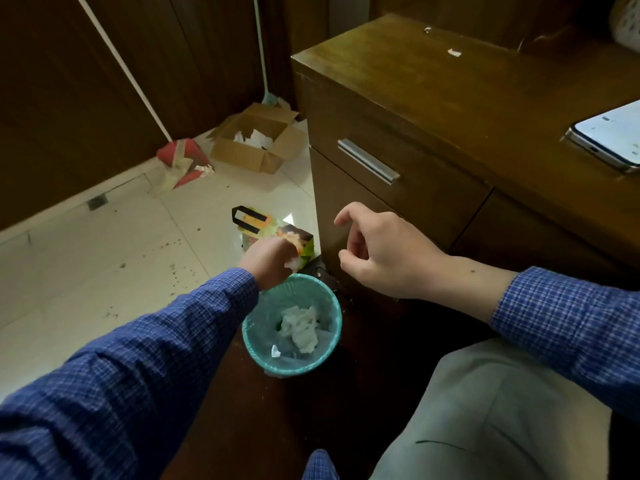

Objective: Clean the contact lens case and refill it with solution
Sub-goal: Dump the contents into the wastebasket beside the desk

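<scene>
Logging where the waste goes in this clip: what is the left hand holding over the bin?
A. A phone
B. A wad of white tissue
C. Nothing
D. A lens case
B: the left hand grips a white tissue just above the rim of the bin.

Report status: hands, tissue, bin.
Left hand grips crumpled white tissue over small teal waste bin. Right hand loosely curled, holding nothing. Bin mouth unobstructed, tissues already inside.

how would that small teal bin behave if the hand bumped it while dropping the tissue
The teal bin would probably slide or tip easily: it looks like thin plastic holding only crumpled tissues. The glossy tiled floor nearby suggests little grip.
</scene>
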The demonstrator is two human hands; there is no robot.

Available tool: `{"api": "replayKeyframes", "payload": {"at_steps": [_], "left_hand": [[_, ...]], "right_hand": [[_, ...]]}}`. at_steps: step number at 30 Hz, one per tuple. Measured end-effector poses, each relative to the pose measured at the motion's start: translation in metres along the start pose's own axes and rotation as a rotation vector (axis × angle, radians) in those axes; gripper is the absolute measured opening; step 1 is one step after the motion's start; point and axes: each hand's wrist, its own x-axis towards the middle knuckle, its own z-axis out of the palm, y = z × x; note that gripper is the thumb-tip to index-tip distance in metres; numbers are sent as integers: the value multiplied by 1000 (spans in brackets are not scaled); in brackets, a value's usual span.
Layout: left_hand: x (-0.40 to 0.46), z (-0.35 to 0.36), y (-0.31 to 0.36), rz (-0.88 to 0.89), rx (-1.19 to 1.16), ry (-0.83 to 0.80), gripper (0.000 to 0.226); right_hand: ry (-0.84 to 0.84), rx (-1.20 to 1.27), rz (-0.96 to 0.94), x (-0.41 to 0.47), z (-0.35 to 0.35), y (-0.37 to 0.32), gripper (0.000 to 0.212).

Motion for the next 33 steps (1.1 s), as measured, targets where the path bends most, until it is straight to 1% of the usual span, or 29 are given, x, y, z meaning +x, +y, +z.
{"api": "replayKeyframes", "payload": {"at_steps": [2,3,6,7,9,11,13,16,18,20,22,24,27,29,31,33], "left_hand": [[-2,4,-4,-6,1,-74,25],[-2,6,-6,-23,-20,-73,25],[-1,11,-18,-138,-172,49,28],[-3,14,-20,-162,-187,52,29],[-9,21,-20,-169,-156,-11,28],[-11,21,-15,-154,-164,-28,28],[-8,5,-5,-163,-234,-5,30],[-6,-40,18,-157,-434,67,28],[-10,-77,43,-84,-598,96,28],[-15,-113,74,25,-749,157,31],[-20,-144,110,115,-833,223,33],[-25,-171,150,220,-929,240,33],[-32,-206,216,421,-1095,224,33],[-35,-222,265,553,-1211,184,36],[-35,-228,320,626,-1288,128,39],[-33,-227,375,673,-1321,43,36]], "right_hand": [[-1,6,0,-1,-2,0,41],[-1,9,0,-2,-3,0,42],[6,7,12,-8,-11,-1,40],[6,4,16,-11,-15,-2,40],[1,-8,16,-18,-26,-3,39],[3,-22,19,-28,-38,-2,40],[14,-29,21,-37,-51,-2,40],[58,-17,36,-52,-68,-6,39],[106,8,43,-63,-80,-9,36],[162,50,53,-75,-95,-9,34],[214,77,65,-90,-114,-9,34],[274,96,79,-107,-137,-7,36],[372,118,116,-140,-171,1,40],[449,132,145,-166,-194,9,44],[530,157,178,-197,-216,18,51],[587,168,218,-229,-235,28,58]]}}
